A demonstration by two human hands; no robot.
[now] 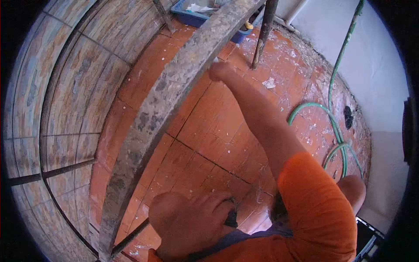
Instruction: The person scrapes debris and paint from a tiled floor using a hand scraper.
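A long, narrow board [163, 98] with a rough, grey-blotched face runs diagonally from the bottom left to the top. My right hand [221, 72], at the end of an outstretched arm, is closed right at the board's right edge. Its fingertips are hidden, and a small grey bit shows beside the knuckles. My left hand [192, 218] is low, close to my body, its back towards me and its fingers curled to the right. A dark piece [231, 215] shows by those fingers; I cannot tell what it is.
A blue tub [187, 16] holding white scraps stands beyond the board, near a rusty metal leg [263, 37]. Debris speckles the orange tiled floor [209, 131]. A green hose [335, 118] loops by the white wall [371, 65]. Stone-patterned tiles [83, 74] line the left.
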